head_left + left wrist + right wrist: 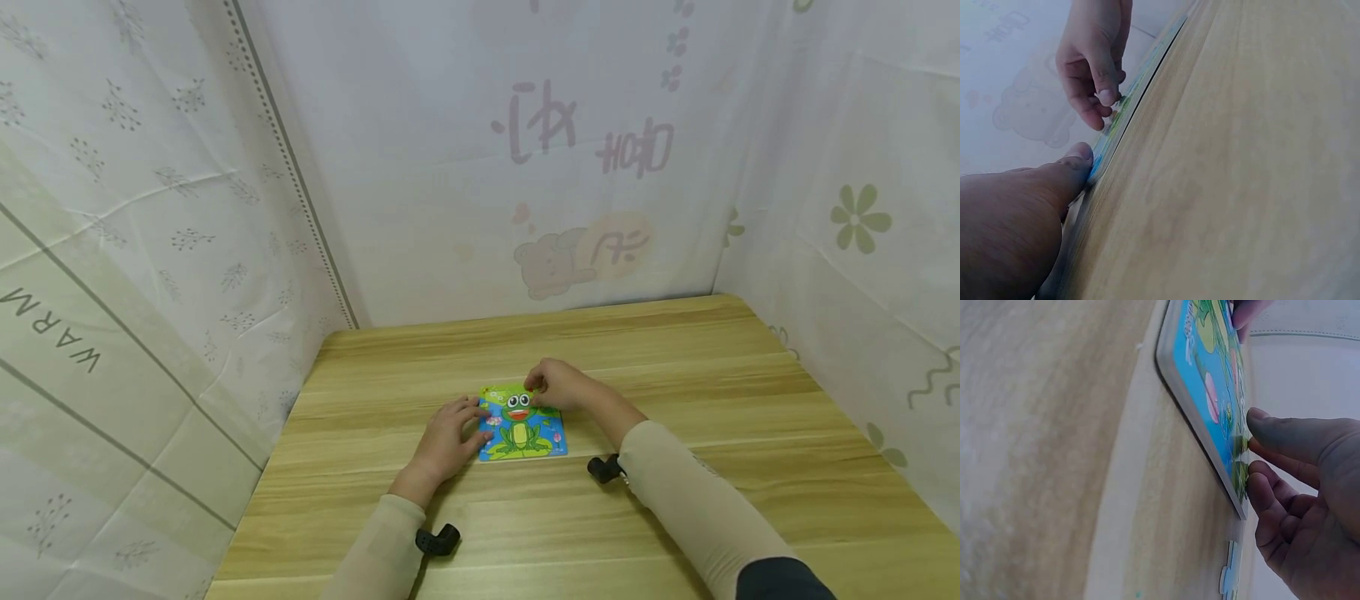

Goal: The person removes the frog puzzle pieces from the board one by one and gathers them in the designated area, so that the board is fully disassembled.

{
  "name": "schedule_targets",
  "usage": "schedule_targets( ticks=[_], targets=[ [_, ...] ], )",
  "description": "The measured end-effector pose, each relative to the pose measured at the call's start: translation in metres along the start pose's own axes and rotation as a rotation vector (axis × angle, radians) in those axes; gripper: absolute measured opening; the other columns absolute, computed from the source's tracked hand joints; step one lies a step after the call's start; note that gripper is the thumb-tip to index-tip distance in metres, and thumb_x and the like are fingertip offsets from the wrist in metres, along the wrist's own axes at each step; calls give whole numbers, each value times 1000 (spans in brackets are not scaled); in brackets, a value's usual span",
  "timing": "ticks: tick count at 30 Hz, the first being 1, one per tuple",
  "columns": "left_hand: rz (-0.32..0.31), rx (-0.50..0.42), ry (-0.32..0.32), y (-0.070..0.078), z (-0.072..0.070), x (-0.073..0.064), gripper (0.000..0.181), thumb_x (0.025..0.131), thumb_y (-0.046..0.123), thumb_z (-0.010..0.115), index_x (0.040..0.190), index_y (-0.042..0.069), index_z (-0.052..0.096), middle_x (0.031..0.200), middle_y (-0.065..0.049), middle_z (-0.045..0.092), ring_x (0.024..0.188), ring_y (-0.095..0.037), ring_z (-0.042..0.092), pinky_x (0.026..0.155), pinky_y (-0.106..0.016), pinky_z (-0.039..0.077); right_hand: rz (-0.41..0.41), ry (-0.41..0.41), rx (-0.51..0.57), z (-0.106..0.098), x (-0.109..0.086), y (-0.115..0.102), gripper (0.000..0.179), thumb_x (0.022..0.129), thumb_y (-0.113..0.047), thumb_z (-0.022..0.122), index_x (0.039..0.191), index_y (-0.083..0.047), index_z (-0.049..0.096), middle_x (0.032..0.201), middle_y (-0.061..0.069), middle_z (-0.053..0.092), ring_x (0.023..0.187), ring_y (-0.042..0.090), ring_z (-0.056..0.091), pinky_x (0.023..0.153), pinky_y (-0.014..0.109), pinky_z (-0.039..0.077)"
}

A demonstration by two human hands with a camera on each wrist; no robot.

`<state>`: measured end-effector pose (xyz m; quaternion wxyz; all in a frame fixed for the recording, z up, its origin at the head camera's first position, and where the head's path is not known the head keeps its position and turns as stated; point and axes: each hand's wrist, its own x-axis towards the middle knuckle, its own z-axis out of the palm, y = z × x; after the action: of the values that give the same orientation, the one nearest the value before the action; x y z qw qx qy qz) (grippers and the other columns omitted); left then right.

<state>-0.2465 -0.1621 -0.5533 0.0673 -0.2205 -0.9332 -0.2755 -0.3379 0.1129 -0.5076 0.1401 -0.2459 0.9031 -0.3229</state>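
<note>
A square frog puzzle [521, 429] with a green, blue and yellow picture lies flat on the table. My left hand [448, 437] rests along its left side, with thumb and fingers spread and their tips on the edge. In the left wrist view, the left thumb [1079, 156] lies over the puzzle's blue edge. Over the upper right part is my right hand [558, 385], fingers bent and tips close together at the green surface. I cannot tell whether they pinch a piece. The right wrist view shows its thumb and fingertips right at the puzzle's face [1210, 394].
A loose light-blue puzzle piece [1230, 575] lies on the table beyond the puzzle's edge. The wood-grain table [525, 525] is bordered by printed white curtains [450, 167] at the back and both sides. Black cameras [438, 540] are strapped to both wrists.
</note>
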Motion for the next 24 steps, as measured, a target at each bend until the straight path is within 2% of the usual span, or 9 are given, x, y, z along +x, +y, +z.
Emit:
schedule_targets(
  ticks=[6, 11, 18, 24],
  targets=[
    [-9, -6, -14, 0, -1, 1, 39, 100, 37, 74, 134, 19, 69, 158, -9, 51, 150, -34, 39, 120, -63, 32, -13, -11, -38, 3, 2, 0, 30, 91, -17, 85, 117, -10, 73, 109, 2, 63, 98, 18, 58, 88, 37, 55],
    [-5, -3, -14, -1, 0, 1, 40, 99, 38, 74, 134, 18, 69, 158, -9, 51, 150, -35, 39, 119, -64, 33, 8, -18, -33, 5, 2, -1, 31, 90, -21, 87, 116, -13, 72, 111, 2, 60, 99, 19, 57, 89, 37, 55],
    [0, 2, -15, 0, -1, 0, 40, 99, 38, 74, 134, 18, 69, 158, -10, 51, 149, -35, 40, 120, -63, 33, 32, -18, -35, 7, 5, -4, 33, 89, -21, 88, 116, -10, 72, 113, 1, 63, 108, 20, 60, 97, 41, 55],
    [6, 9, -18, 2, -2, -1, 39, 100, 37, 74, 134, 18, 69, 157, -10, 51, 149, -36, 40, 120, -63, 33, 61, -26, -85, 9, 7, -8, 35, 89, -21, 88, 117, -8, 71, 112, 1, 65, 107, 20, 62, 98, 41, 56]
  ],
)
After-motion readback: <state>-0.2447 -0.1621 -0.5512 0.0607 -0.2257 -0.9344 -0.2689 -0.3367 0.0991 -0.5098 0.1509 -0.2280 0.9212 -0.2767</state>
